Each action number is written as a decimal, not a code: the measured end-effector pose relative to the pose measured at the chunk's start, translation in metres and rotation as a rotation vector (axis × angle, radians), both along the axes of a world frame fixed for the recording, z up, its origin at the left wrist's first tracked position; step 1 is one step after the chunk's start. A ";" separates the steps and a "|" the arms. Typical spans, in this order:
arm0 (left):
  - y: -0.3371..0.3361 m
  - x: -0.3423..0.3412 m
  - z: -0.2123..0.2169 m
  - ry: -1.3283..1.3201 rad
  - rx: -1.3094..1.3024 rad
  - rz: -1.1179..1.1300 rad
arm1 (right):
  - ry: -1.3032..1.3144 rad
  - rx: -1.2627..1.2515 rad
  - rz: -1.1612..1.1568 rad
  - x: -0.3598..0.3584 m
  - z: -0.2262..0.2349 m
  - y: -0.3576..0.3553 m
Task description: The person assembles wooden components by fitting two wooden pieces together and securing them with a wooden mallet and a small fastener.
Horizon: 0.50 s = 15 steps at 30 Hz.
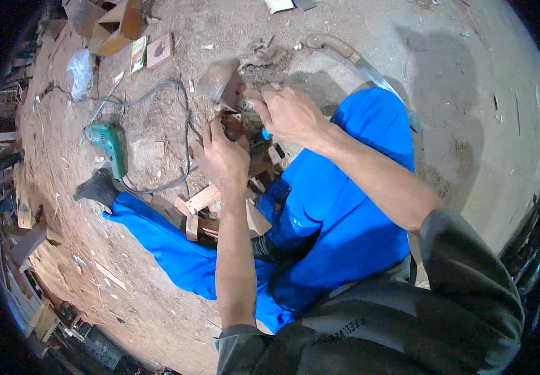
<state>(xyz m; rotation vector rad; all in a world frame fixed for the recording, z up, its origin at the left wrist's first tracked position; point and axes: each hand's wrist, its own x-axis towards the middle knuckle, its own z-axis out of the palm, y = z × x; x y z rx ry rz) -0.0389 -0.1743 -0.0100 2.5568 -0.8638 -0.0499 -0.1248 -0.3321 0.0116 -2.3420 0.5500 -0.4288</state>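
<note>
A brownish, box-shaped wooden piece [221,84], smeared by motion, stands on the ground in front of me. My left hand [223,153] is closed at its near lower edge, fingers curled against it. From the right, my right hand [292,115] reaches in with the fingers bent and the fingertips at the piece's right side. Whatever those fingers pinch is too small and blurred to name. Just below my right hand shows a small bright blue object [266,134]. Wood offcuts [204,199] lie between my legs, partly hidden by my left forearm.
A green power drill [110,147] lies left, its dark cord [186,119] looping toward my hands. A long knife [335,45] with a wooden handle lies beyond my right knee. Back left are a cardboard box [116,31], a clear plastic bag [80,74] and a flat wooden square [160,51].
</note>
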 end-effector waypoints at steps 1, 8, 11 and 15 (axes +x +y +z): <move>0.000 -0.001 0.000 -0.050 0.065 0.017 | -0.042 0.007 -0.041 0.000 -0.004 0.000; -0.004 -0.001 0.003 -0.074 0.151 0.066 | 0.088 0.041 -0.005 0.000 0.006 0.000; -0.010 -0.007 0.010 -0.039 0.151 0.077 | -0.030 0.123 -0.121 -0.003 0.007 -0.004; -0.008 -0.004 0.009 -0.049 0.182 0.061 | 0.000 0.048 -0.013 0.003 0.003 -0.001</move>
